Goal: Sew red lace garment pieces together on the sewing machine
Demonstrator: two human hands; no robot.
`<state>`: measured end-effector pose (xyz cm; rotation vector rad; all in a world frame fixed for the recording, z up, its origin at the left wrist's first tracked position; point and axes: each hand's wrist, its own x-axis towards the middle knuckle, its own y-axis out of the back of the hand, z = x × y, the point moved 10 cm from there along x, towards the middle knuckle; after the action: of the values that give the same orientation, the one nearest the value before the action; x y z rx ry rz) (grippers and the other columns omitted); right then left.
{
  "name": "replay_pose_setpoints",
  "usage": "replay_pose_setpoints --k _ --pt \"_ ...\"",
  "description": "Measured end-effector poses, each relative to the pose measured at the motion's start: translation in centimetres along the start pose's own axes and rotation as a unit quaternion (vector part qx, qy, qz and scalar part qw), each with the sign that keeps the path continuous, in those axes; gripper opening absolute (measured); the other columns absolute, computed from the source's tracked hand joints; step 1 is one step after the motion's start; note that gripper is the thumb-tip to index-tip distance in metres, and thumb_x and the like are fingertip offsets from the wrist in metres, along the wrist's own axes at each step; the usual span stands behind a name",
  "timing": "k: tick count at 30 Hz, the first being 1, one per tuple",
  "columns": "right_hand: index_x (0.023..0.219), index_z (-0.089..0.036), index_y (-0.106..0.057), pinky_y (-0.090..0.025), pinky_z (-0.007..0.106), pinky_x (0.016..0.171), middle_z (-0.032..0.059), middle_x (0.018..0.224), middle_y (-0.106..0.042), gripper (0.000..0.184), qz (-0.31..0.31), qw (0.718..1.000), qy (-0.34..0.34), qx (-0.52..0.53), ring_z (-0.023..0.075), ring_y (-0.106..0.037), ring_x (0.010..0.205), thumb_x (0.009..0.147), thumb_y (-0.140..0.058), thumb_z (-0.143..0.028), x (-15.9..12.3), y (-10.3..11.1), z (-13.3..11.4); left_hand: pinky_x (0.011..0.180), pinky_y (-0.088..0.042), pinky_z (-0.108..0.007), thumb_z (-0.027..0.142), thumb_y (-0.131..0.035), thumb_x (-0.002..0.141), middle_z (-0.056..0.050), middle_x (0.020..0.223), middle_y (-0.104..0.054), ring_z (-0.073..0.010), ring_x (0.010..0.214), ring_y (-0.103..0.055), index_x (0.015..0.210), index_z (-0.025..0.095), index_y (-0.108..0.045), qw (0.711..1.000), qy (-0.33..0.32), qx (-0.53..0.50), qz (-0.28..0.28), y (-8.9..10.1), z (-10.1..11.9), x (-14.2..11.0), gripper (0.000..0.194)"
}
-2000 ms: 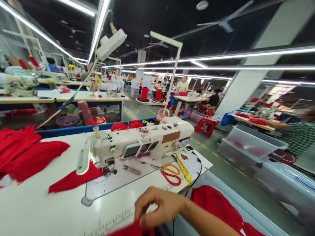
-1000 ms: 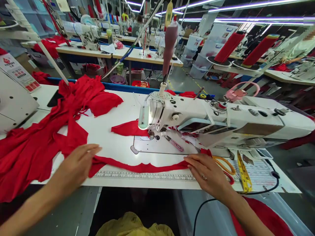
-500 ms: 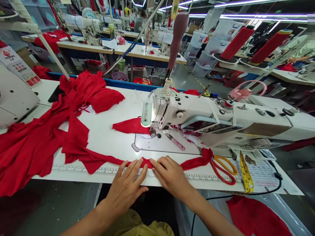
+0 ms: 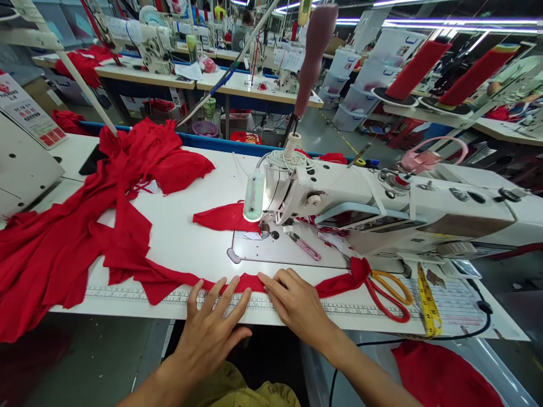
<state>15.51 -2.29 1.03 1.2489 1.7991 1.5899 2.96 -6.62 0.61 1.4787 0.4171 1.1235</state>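
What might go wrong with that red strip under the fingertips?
The red strip has its right end against the scissors, so it might snag there if pulled. Its left end runs into the heaped red cloth, so a tug could drag other pieces along.

Matt red cloth in front, the strip (image 4: 252,282) softly creased, and over on the left the heap (image 4: 127,169) shows its dull, crumpled folds! Beneath, the desk (image 4: 178,243) gleams smooth and white. Up comes the sewing machine (image 4: 352,189) in glossy, hard casing, its bed plate (image 4: 250,252) flat, smooth metal. The scissors (image 4: 387,312) flash shiny, plastic-looking handles; the tape measure (image 4: 429,308) looks smooth, the sheet (image 4: 458,310) papery, and the bin (image 4: 360,384) translucent, slick plastic.
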Motion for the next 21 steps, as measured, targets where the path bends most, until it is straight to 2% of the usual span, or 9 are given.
replay_pose_setpoints --k 2,4,7,9,11,14,17,21 --pt "0.129 -0.021 -0.059 -0.047 0.028 0.065 0.0054 0.089 -0.061 0.032 -0.004 0.998 -0.004 0.060 0.0186 -0.057 0.081 0.101 -0.045 -0.020 0.0 0.4 0.7 0.115 -0.015 -0.053 0.052 -0.053 0.096 -0.007 0.145 -0.055 -0.0317 0.131 -0.048 0.140 0.030 -0.053 1.000 -0.007 -0.029 -0.004 0.6 -0.2 0.0 0.049" --pt "0.127 -0.021 -0.060 -0.048 0.027 0.068 0.0059 0.093 -0.062 0.031 0.008 0.994 0.002 0.111 0.0174 -0.058 0.084 0.102 -0.044 -0.019 0.1 1.4 1.2 0.114 -0.019 -0.051 0.042 -0.052 0.099 -0.009 0.140 -0.059 -0.0301 0.130 -0.049 0.137 0.026 -0.056 0.998 -0.019 -0.059 0.004 1.6 -0.6 0.6 0.042" --pt "0.116 -0.023 -0.067 -0.046 0.026 0.067 0.0055 0.092 -0.061 0.028 0.019 0.992 0.030 0.125 0.0164 -0.057 0.084 0.100 -0.045 -0.016 0.7 2.7 1.4 0.104 -0.034 -0.044 0.016 -0.050 0.098 -0.008 0.111 -0.070 -0.0222 0.106 -0.059 0.121 0.019 -0.064 0.992 -0.036 -0.116 0.038 3.3 -1.6 2.5 0.027" --pt "0.111 -0.025 -0.069 -0.044 0.026 0.066 0.0044 0.089 -0.061 0.029 -0.002 0.991 0.066 0.113 0.0160 -0.055 0.083 0.099 -0.046 -0.013 1.3 2.6 0.9 0.088 -0.041 -0.036 0.007 -0.049 0.095 -0.005 0.094 -0.067 -0.0181 0.090 -0.057 0.110 0.019 -0.067 0.986 -0.066 -0.146 0.037 3.3 -2.3 4.2 0.026" --pt "0.110 -0.025 -0.070 -0.043 0.026 0.067 0.0038 0.089 -0.063 0.028 -0.028 0.989 0.103 0.104 0.0156 -0.054 0.082 0.098 -0.048 -0.012 1.8 2.0 0.3 0.082 -0.040 -0.034 0.007 -0.052 0.094 -0.004 0.091 -0.064 -0.0178 0.087 -0.053 0.102 0.023 -0.070 0.983 -0.116 -0.146 0.006 2.4 -2.4 5.7 0.026" --pt "0.109 -0.024 -0.071 -0.041 0.025 0.064 0.0032 0.090 -0.065 0.021 -0.055 0.986 0.132 0.088 0.0152 -0.054 0.080 0.098 -0.055 -0.017 2.4 1.2 0.1 0.089 -0.037 -0.041 0.015 -0.063 0.091 -0.004 0.096 -0.062 -0.0197 0.092 -0.053 0.100 0.029 -0.073 0.978 -0.168 -0.117 -0.048 0.2 -2.6 7.1 0.019" --pt "0.111 -0.025 -0.072 -0.039 0.026 0.061 0.0022 0.089 -0.065 0.018 -0.091 0.983 0.137 0.080 0.0156 -0.053 0.080 0.095 -0.064 -0.025 2.8 0.4 0.7 0.101 -0.029 -0.051 0.026 -0.075 0.085 -0.003 0.099 -0.062 -0.0217 0.099 -0.053 0.102 0.034 -0.075 0.976 -0.170 -0.111 -0.076 -1.0 -3.4 7.5 0.019" --pt "0.117 -0.029 -0.071 -0.038 0.026 0.063 0.0017 0.091 -0.065 0.028 -0.141 0.978 0.133 0.076 0.0166 -0.053 0.082 0.089 -0.072 -0.033 2.8 -0.1 1.6 0.110 -0.018 -0.060 0.033 -0.081 0.079 -0.002 0.106 -0.061 -0.0239 0.107 -0.051 0.105 0.039 -0.074 0.974 -0.168 -0.108 -0.106 -1.3 -4.3 7.4 0.027"
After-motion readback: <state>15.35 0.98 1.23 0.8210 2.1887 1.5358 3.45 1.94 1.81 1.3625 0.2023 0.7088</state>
